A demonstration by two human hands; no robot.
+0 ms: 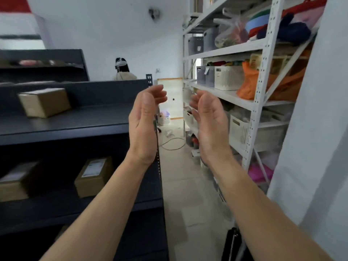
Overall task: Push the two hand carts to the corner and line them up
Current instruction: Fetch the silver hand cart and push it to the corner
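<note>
No hand cart shows in the head view. My left hand (pixel 144 119) and my right hand (pixel 209 121) are raised in front of me at chest height, palms facing each other a short gap apart. The fingers of both are relaxed and slightly curved, and neither hand holds or touches anything. Both bare forearms reach up from the bottom of the frame over a narrow aisle.
A dark metal shelf unit (pixel 75 132) with cardboard boxes (pixel 44 102) lines the left. A white rack (pixel 263 72) with baskets and bags lines the right. The tiled aisle floor (pixel 180 185) runs ahead to a white board and a cable. A person (pixel 123 70) stands behind the dark shelves.
</note>
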